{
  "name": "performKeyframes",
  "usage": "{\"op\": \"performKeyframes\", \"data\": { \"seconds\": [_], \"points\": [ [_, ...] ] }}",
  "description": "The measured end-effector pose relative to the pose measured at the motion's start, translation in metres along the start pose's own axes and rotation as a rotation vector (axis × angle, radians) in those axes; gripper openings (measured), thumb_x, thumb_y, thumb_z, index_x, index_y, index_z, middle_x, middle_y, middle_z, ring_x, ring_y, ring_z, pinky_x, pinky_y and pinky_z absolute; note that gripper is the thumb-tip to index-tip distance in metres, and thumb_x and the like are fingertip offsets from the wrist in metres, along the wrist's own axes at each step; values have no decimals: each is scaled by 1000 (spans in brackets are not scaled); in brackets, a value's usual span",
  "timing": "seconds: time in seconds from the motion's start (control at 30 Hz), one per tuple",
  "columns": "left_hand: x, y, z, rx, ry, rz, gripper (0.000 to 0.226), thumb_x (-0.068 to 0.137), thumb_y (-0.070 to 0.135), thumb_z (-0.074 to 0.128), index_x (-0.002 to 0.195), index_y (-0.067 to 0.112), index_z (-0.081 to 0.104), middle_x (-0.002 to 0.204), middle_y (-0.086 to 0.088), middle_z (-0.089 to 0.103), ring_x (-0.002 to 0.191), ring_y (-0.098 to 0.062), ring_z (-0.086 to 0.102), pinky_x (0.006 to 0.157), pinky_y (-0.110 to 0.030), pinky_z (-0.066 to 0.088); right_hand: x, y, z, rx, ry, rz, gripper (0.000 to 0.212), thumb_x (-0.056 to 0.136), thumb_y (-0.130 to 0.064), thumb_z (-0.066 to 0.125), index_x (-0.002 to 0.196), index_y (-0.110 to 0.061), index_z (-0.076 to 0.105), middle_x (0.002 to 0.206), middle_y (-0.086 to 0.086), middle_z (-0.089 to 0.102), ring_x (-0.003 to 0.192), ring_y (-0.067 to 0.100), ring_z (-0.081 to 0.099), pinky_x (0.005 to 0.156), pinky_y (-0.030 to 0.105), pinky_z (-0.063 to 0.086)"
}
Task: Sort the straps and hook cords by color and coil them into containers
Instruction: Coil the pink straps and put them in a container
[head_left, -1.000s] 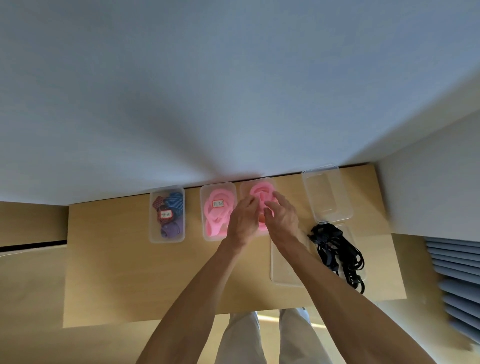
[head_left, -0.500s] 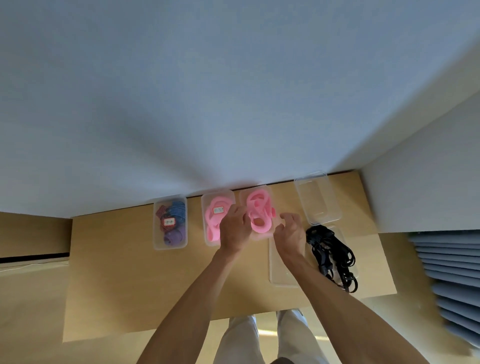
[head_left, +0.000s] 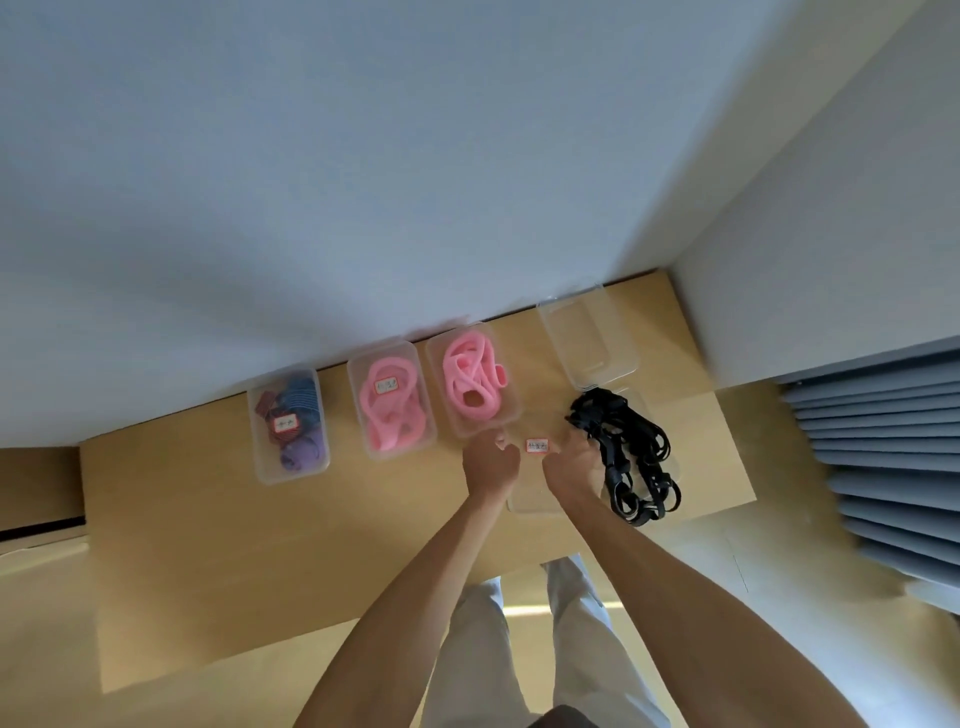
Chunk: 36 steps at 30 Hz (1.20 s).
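Since both hands are working a see-through lid (head_left: 535, 467) that barely shows against the wood, I'd say the easy slip is seating it crooked on the open box of pink straps (head_left: 472, 387). One pink loop pokes over that box's right rim, so a lid pressed down there would probably pinch it or sit proud and pop off.

Left hand (head_left: 491, 462) is at the lid's left edge with fingers curled under; it looks like a pinch on the lid, though the clear plastic makes the contact hard to confirm. Right hand (head_left: 571, 465) has its fingers curled round the right edge, near the small red-bordered label (head_left: 537, 446) stuck on top. The two hands are apart, one on each side of the lid.

Second worry: the right hand is just beside the heap of black hook cords (head_left: 623, 457), maybe brushing it. Lifting the lid could snag a hook and drag the tangle toward the tabletop (head_left: 208, 545) edge, which is close on that side.

Further out, the next pink box (head_left: 392, 400) and the box of blue, red and purple straps (head_left: 288, 426) are already lidded and labelled. An empty clear box (head_left: 587, 338) sits at the back near the wall, presumably for the black cords, which aren't coiled yet.
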<state>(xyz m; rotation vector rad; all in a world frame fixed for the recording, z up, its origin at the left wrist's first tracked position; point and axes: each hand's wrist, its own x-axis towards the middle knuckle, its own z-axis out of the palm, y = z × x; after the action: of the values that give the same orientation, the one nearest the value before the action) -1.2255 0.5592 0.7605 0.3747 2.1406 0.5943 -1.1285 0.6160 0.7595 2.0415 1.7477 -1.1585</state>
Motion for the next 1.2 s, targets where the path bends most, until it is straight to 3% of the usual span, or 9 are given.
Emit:
{"op": "performKeyframes", "data": {
  "seconds": [0.1,0.17,0.27,0.4,0.5,0.7,0.87,1.0,1.2],
  "points": [
    [1,2,10,-32,52,-97,24,89,8,57,112,4,66,118,-9,66,120,-30,58,100,-34,42,3,-2,3,50,37,55,48,93,-17,59,134,3,45,133,23,49,123,39,50,98,42,42],
    [-4,-3,13,-54,85,-196,30,89,8,59,118,5,63,124,-10,64,119,-30,58,100,-35,45,1,-1,3,64,59,76,41,90,-10,56,129,0,52,128,20,51,120,38,50,87,40,43],
    [-11,-15,18,-81,106,-245,19,86,5,60,103,2,67,113,-15,68,108,-35,63,91,-37,50,-2,4,-5,24,104,62,27,90,-6,52,114,-8,65,118,15,55,107,35,57,75,38,45],
    [-29,-16,16,-324,74,-292,6,82,6,66,85,5,71,86,-11,70,82,-28,63,75,-31,48,-6,16,-19,98,170,-89,23,92,-4,50,97,-5,72,104,16,58,90,36,59,68,38,45],
    [-37,0,13,-429,88,-296,9,80,4,62,86,5,69,81,-11,70,77,-28,62,76,-34,48,-10,17,-28,120,145,-260,18,91,2,53,91,0,71,99,19,58,85,37,59,72,43,49],
    [-46,25,-6,-54,311,-156,22,88,13,59,110,13,61,105,-1,63,95,-24,62,78,-33,48,-22,7,-40,150,132,-339,18,96,-2,54,100,-1,72,108,17,59,92,33,61,76,38,49],
    [-48,29,-26,-175,362,5,5,88,6,59,89,10,62,81,0,64,78,-23,60,64,-28,40,-28,-5,-50,199,176,-336,20,97,-6,54,102,2,71,109,18,61,93,33,61,74,32,44],
    [-46,41,-53,-317,443,151,10,91,8,63,84,16,62,74,6,63,70,-13,60,55,-11,44,-30,-33,-57,291,206,-380,18,93,-5,55,99,-1,72,102,14,66,93,30,62,74,27,40],
    [-8,43,-83,-282,493,119,17,85,-8,48,83,-6,65,82,-23,66,71,-25,53,67,-44,48,-14,-88,-47,305,135,-363,26,91,-8,59,115,-9,67,105,8,70,97,25,65,86,34,52]
  ]
}}
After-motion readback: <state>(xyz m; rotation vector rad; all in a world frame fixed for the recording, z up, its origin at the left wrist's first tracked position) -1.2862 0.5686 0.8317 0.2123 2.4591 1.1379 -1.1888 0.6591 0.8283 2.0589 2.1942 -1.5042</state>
